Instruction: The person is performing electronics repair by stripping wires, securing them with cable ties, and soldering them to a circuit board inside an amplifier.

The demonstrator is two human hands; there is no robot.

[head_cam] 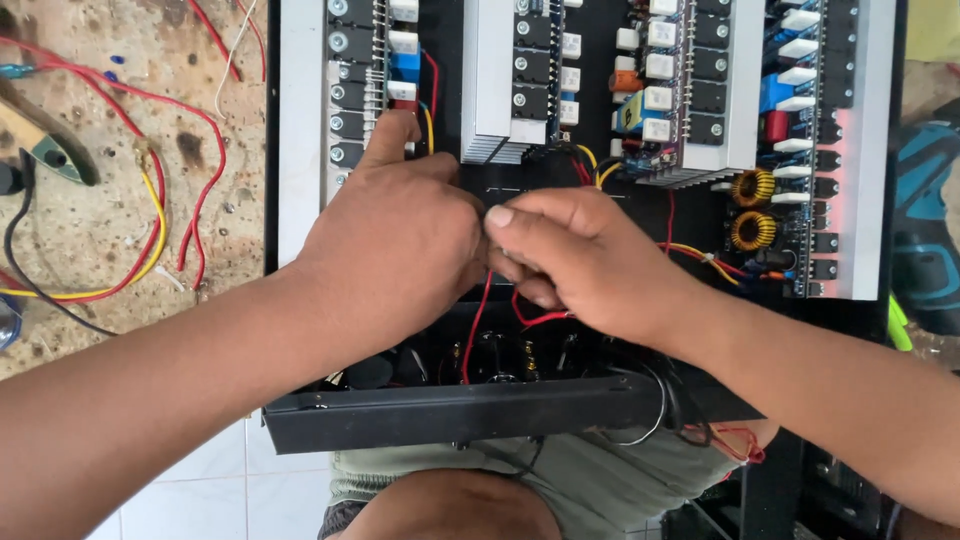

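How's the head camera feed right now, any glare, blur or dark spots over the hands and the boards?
Head view: even daylight, no harsh glare; left hand and right hand are sharp, as are the heat sinks; the chassis interior beneath the hands is shadowed, so the red wires fade into dark; slight wide-angle bowing at the edges.

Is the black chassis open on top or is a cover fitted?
Open. The black chassis has no cover: the heatsinks, circuit boards and red wires are exposed, and both hands work inside it.
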